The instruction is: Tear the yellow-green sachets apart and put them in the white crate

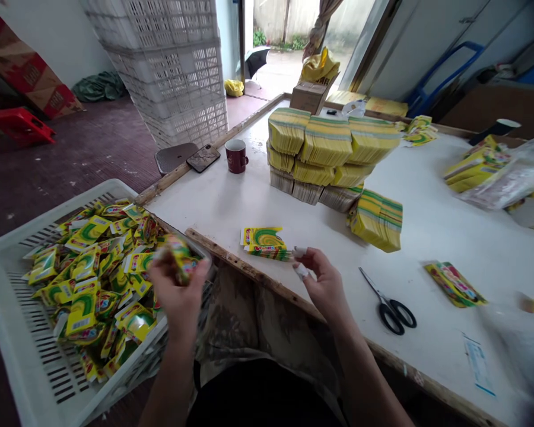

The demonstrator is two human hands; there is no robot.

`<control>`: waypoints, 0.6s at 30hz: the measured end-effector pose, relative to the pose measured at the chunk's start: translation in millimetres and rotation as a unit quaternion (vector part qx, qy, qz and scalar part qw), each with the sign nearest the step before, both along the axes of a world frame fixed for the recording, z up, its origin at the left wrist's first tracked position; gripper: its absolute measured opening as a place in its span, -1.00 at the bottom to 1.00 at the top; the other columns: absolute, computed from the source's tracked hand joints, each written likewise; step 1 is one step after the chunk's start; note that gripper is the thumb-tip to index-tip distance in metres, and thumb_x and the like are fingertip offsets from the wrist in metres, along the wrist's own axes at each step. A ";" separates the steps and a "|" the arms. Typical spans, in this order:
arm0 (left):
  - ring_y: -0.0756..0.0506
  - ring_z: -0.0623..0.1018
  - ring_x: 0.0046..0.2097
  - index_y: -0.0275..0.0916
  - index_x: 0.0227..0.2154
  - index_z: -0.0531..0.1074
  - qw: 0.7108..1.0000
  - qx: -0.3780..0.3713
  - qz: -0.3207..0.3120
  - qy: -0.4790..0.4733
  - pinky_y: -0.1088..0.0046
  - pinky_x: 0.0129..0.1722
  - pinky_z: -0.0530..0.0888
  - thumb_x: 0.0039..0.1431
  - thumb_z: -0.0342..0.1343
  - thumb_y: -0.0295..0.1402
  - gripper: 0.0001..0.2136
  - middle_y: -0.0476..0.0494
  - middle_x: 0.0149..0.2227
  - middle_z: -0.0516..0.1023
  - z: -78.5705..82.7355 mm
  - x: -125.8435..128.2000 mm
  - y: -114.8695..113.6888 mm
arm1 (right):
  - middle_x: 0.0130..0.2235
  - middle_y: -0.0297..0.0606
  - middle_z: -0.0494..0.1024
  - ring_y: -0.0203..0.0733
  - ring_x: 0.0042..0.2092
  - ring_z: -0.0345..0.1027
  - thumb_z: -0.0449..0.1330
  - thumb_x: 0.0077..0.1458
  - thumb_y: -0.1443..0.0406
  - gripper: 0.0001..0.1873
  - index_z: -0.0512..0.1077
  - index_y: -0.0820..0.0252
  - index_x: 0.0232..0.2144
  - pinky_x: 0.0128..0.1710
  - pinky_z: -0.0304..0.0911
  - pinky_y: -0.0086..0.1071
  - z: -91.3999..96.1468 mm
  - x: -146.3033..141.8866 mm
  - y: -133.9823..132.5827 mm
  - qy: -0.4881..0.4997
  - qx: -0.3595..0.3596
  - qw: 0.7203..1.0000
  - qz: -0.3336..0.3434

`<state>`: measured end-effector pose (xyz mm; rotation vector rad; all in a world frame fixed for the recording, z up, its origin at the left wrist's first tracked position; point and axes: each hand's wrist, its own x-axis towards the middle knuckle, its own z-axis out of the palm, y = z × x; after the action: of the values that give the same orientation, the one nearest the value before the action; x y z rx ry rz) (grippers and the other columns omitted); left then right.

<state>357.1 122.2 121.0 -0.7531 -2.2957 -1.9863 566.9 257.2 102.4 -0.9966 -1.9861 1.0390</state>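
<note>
My left hand, blurred, is closed on a small yellow-and-green packet above the near rim of a white plastic basket. Many similar filled packets lie heaped in that basket. On the table, my right hand has white wrappings on its fingertips. Its thumb and index finger are apart, with nothing visible between them, close to the right end of a small pile of flat yellow cartons. Whether a fingertip touches the pile, I cannot tell.
Stacked bundles of flat cartons stand mid-table, one bundle leaning in front. Black-handled scissors, a colourful packet, a mug and a phone lie around. Tall white crates stand behind; a wooden strip edges the table.
</note>
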 end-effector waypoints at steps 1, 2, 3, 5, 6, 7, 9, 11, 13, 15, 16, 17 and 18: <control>-0.20 0.41 0.12 -0.26 0.08 0.13 0.996 0.005 0.079 0.036 0.20 0.16 0.33 -0.10 0.35 -0.30 -0.30 -0.30 0.11 0.32 1.4 -10.8 -2.2 | -0.13 -0.09 0.54 -0.10 -0.15 0.49 0.08 0.20 0.24 -0.77 0.31 0.17 -0.10 -0.08 0.41 -0.18 -1.6 0.8 7.7 -0.025 0.021 0.999 -0.022; -0.23 0.28 0.23 -0.29 0.12 0.07 0.989 0.000 0.129 0.065 0.15 0.25 0.19 -0.12 0.36 -0.32 -0.23 -0.38 0.20 0.20 2.2 -19.9 -4.3 | -0.13 -0.07 0.54 -0.09 -0.16 0.48 0.08 0.18 0.27 -0.77 0.32 0.19 -0.10 -0.09 0.40 -0.17 -2.6 -0.7 14.2 -0.047 0.037 0.998 -0.035; -0.25 0.16 0.30 -0.32 0.15 0.03 0.984 -0.009 0.155 0.086 0.12 0.30 0.08 -0.14 0.37 -0.34 -0.17 -0.44 0.26 0.09 2.3 -26.4 -6.0 | -0.11 -0.06 0.54 -0.07 -0.15 0.47 0.09 0.16 0.30 -0.76 0.33 0.20 -0.10 -0.08 0.39 -0.16 -3.2 -4.3 19.3 -0.064 0.048 0.996 -0.039; -0.27 0.08 0.34 -0.32 0.18 0.00 0.987 -0.022 0.137 0.088 0.08 0.31 0.04 -0.12 0.36 -0.34 -0.15 -0.47 0.29 0.02 -0.2 -29.8 -7.8 | -0.07 -0.04 0.53 -0.01 -0.08 0.42 0.12 0.10 0.37 -0.71 0.35 0.21 -0.09 -0.03 0.33 -0.13 -3.4 -17.2 25.7 -0.099 0.067 0.992 -0.036; -0.27 0.12 0.32 -0.28 0.18 0.03 0.993 -0.018 0.098 0.070 0.08 0.29 0.11 -0.10 0.35 -0.33 -0.19 -0.44 0.28 0.07 -2.8 -27.0 -7.6 | -0.05 -0.03 0.52 0.03 -0.04 0.39 0.13 0.07 0.40 -0.68 0.36 0.21 -0.07 -0.01 0.30 -0.11 -3.4 -25.0 27.4 -0.121 0.077 0.989 -0.034; -0.27 0.19 0.30 -0.24 0.16 0.08 0.998 -0.012 0.049 0.045 0.10 0.25 0.19 -0.08 0.34 -0.31 -0.25 -0.39 0.25 0.14 -6.1 -21.9 -6.7 | -0.03 -0.03 0.52 0.05 -0.01 0.36 0.12 0.05 0.44 -0.64 0.36 0.22 -0.06 0.02 0.27 -0.10 -3.5 -32.8 28.4 -0.145 0.085 0.985 -0.032; -0.24 0.30 0.23 -0.18 0.12 0.18 0.999 0.004 -0.041 -0.014 0.16 0.18 0.32 -0.02 0.30 -0.28 -0.36 -0.32 0.19 0.26 -13.1 -7.7 -3.4 | -0.04 0.00 0.52 0.08 -0.01 0.33 0.09 0.01 0.52 -0.59 0.38 0.25 -0.06 0.02 0.22 -0.08 -4.5 -45.2 29.1 -0.192 0.097 0.976 -0.028; -0.22 0.37 0.18 -0.18 0.09 0.23 0.993 0.010 -0.095 -0.064 0.18 0.14 0.37 0.04 0.27 -0.27 -0.45 -0.30 0.14 0.35 -19.1 7.2 1.0 | -0.09 0.01 0.53 0.08 -0.06 0.34 0.05 -0.01 0.58 -0.56 0.41 0.28 -0.07 -0.02 0.21 -0.10 -6.2 -51.0 28.5 -0.233 0.105 0.966 -0.024; -0.19 0.43 0.11 -0.19 0.06 0.27 0.987 0.009 -0.124 -0.103 0.22 0.08 0.41 0.07 0.25 -0.25 -0.50 -0.28 0.07 0.41 -22.6 19.4 5.0 | -0.14 0.00 0.54 0.06 -0.10 0.35 0.02 -0.01 0.60 -0.55 0.41 0.31 -0.07 -0.05 0.22 -0.13 -7.5 -51.0 26.9 -0.264 0.113 0.958 -0.019; -0.16 0.46 0.06 -0.19 0.03 0.30 0.977 0.012 -0.164 -0.138 0.27 0.03 0.44 0.09 0.23 -0.24 -0.55 -0.26 0.02 0.45 -23.8 28.1 8.0 | -0.11 0.01 0.52 0.06 -0.08 0.33 0.00 -0.01 0.61 -0.52 0.39 0.34 -0.03 -0.05 0.21 -0.17 -7.8 -48.8 25.1 -0.283 0.123 0.951 -0.017; -0.15 0.47 0.04 -0.19 0.02 0.31 0.971 0.013 -0.182 -0.152 0.29 0.00 0.45 0.10 0.22 -0.24 -0.57 -0.24 0.00 0.47 -23.8 31.2 9.0 | -0.06 0.03 0.50 0.05 -0.05 0.31 0.00 -0.01 0.61 -0.50 0.37 0.35 0.00 -0.03 0.20 -0.18 -7.4 -48.0 24.4 -0.289 0.129 0.949 -0.016; -0.14 0.48 0.03 -0.19 0.02 0.32 0.967 0.014 -0.197 -0.163 0.31 -0.01 0.46 0.11 0.21 -0.24 -0.58 -0.24 -0.01 0.47 -23.5 33.7 9.8 | -0.02 0.03 0.48 0.05 -0.02 0.29 0.00 -0.02 0.62 -0.47 0.34 0.35 0.03 -0.02 0.19 -0.19 -6.9 -47.6 24.0 -0.294 0.134 0.946 -0.014; -0.13 0.48 0.01 -0.20 0.01 0.32 0.963 0.014 -0.210 -0.170 0.33 -0.02 0.46 0.11 0.21 -0.25 -0.59 -0.23 -0.02 0.48 -23.1 35.6 10.2 | 0.01 0.03 0.46 0.04 0.00 0.28 0.00 -0.02 0.62 -0.45 0.33 0.34 0.05 -0.01 0.18 -0.20 -6.2 -47.9 24.1 -0.298 0.139 0.944 -0.009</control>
<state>392.6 132.4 97.8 -1.0427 -2.4381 -2.4979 519.0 281.2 96.2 -1.2654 -2.5086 0.4415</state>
